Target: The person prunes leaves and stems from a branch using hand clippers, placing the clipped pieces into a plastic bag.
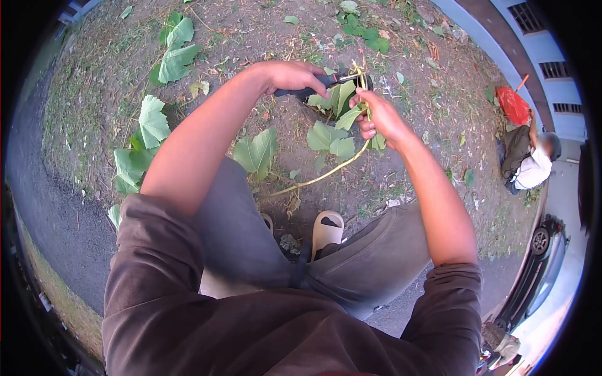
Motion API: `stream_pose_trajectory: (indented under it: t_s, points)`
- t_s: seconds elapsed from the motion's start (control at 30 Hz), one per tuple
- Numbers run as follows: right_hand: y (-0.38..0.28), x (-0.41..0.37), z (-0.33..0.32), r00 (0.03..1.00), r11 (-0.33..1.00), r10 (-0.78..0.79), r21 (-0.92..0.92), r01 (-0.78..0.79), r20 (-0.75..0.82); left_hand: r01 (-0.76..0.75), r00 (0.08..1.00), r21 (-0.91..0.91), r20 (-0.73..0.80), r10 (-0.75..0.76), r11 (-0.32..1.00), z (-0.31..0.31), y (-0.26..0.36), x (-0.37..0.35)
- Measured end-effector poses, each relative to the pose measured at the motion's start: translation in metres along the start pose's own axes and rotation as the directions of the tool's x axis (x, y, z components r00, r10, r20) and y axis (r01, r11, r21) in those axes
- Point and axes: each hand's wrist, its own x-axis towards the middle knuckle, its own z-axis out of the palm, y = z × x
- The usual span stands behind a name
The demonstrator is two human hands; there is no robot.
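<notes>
My left hand (293, 76) is closed around the dark handles of pruning shears (321, 83), which have a red mark near the pivot. Their blade end points right and meets the upper part of a pale green vine stem (342, 165). Just below the blades, my right hand (384, 118) pinches that stem between thumb and fingers. From there the vine curves down and left toward the ground by my feet. Broad green leaves (328, 139) hang from it under my hands, and another big leaf (257, 152) spreads to the left.
More cut-looking leafy vine (177, 55) lies along the left on bare, patchy soil (238, 44). My sandal (327, 230) is below the vine. At the right, a person (533, 163) crouches near a red bag (513, 105). A dark car (542, 269) stands farther down.
</notes>
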Motion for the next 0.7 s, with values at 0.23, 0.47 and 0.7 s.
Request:
stream_pose_trajectory:
  t_s: [0.23,0.47,0.7]
  points:
    - [0.003,0.006,0.001,0.997,0.988,0.012,-0.149,-0.024,-0.078,0.042,0.955,0.424,-0.283,0.088,0.905,0.019,0.016,0.005]
    - [-0.002,0.005,-0.003,0.995,0.999,-0.047,0.006,0.048,-0.082,0.074,0.926,0.375,-0.370,0.077,0.924,0.027,0.029,0.009]
    - [0.000,0.008,-0.009,0.988,0.905,-0.142,0.395,0.156,-0.063,0.054,0.884,0.395,-0.447,0.141,0.917,0.012,0.000,0.023]
